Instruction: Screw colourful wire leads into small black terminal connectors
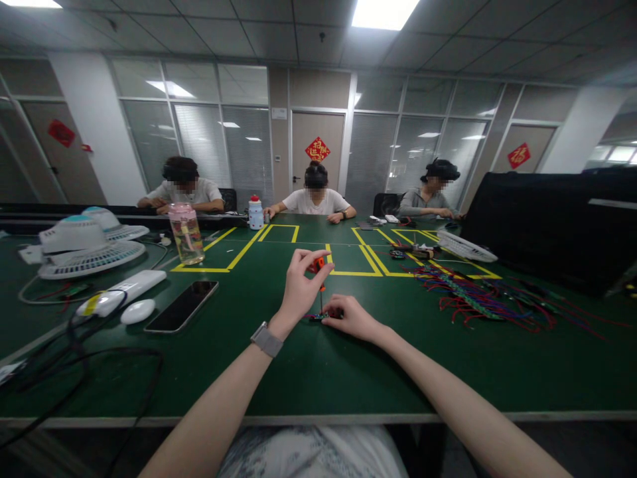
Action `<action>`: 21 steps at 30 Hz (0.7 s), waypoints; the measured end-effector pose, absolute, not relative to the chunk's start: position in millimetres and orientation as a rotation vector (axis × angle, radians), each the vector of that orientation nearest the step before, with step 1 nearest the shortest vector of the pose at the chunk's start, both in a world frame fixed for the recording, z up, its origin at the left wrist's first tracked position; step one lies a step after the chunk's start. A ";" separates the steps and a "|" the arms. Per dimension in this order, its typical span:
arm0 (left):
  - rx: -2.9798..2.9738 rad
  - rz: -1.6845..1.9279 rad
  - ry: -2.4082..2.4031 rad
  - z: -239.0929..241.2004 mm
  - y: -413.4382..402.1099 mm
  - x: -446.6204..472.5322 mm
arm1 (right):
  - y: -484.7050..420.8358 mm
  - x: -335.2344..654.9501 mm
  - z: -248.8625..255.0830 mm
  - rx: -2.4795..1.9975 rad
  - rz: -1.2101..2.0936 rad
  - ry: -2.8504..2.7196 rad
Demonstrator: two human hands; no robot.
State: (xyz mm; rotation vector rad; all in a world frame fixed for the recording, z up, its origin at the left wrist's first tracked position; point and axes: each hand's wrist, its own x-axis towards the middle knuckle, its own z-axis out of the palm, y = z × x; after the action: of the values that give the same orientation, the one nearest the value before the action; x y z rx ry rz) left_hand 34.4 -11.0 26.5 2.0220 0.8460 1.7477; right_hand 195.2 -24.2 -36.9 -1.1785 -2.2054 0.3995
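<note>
My left hand [301, 282] grips the orange-and-black handle of a screwdriver [320, 265] between thumb and fingers. The screwdriver stands upright, its thin shaft pointing down at a small green circuit board [317, 317] on the table. My right hand [349, 313] is closed low beside the shaft, its fingertips pinched at the board's right side. Part of the board is hidden by those fingers. Some thin coloured wires show at the board's left end.
Left on the green table [298, 385] lie a phone [183, 307], a white mouse [138, 311], cables, a bottle [186, 236] and white fans [92, 242]. Wired boards [468, 295], a keyboard [465, 247] and a black monitor [542, 229] are at right. Several people sit opposite.
</note>
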 end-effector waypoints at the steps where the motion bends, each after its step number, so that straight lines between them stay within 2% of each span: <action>1: 2.035 1.735 0.843 26.4 -10.9 34.5 | -24.4 195.0 -36.6 -1.176 0.399 -2.206; 7: 1.894 1.645 0.652 22.0 -6.6 37.0 | -24.2 195.2 -37.0 -1.160 0.415 -2.205; 14: 2.016 1.796 0.825 26.5 -9.6 33.9 | -24.5 195.8 -37.6 -1.154 0.419 -2.196; 21: 1.939 1.717 0.739 22.6 -5.2 35.7 | -24.4 195.5 -36.7 -1.143 0.418 -2.203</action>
State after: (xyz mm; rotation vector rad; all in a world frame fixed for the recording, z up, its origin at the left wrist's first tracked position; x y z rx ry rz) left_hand 35.7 -5.2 22.6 1.9395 0.7390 1.7173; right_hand 195.5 -24.4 -36.7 -1.1434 -2.2031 0.4182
